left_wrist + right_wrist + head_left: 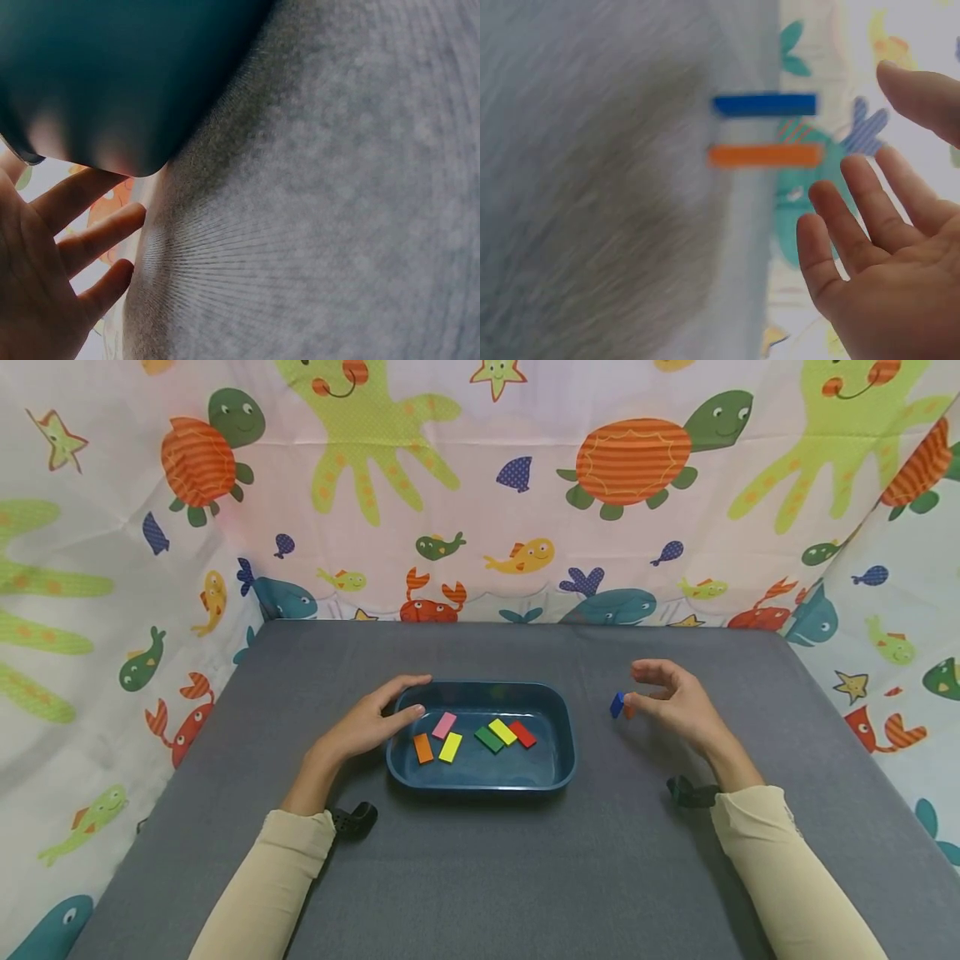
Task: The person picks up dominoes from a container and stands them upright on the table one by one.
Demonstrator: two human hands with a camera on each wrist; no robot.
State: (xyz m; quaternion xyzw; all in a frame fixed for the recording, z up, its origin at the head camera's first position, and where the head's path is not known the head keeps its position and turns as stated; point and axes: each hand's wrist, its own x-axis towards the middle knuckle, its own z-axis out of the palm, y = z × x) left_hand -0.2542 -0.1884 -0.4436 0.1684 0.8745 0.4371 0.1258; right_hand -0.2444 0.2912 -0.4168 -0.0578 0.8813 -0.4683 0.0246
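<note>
A dark blue tray (480,781) lies on the grey cloth. My left hand (367,718) rests on its left end, thumb over the rim and forefinger along the back left corner. In the left wrist view the other fingers (101,240) are straight and spread beside the tray. A blue block (765,104) and an orange block (765,155) stand upright on the table, parallel with a gap between them. Right beside them is my right hand (678,702), fingers apart and loosely bent, nothing in its grasp. Its thumb partly covers the orange block in the head view.
Inside the tray lie pink (444,725), orange (423,748), green (489,740) and red (522,734) blocks and two yellow ones (450,747). A sea-animal curtain (480,468) borders the grey table (510,877) at the back and sides.
</note>
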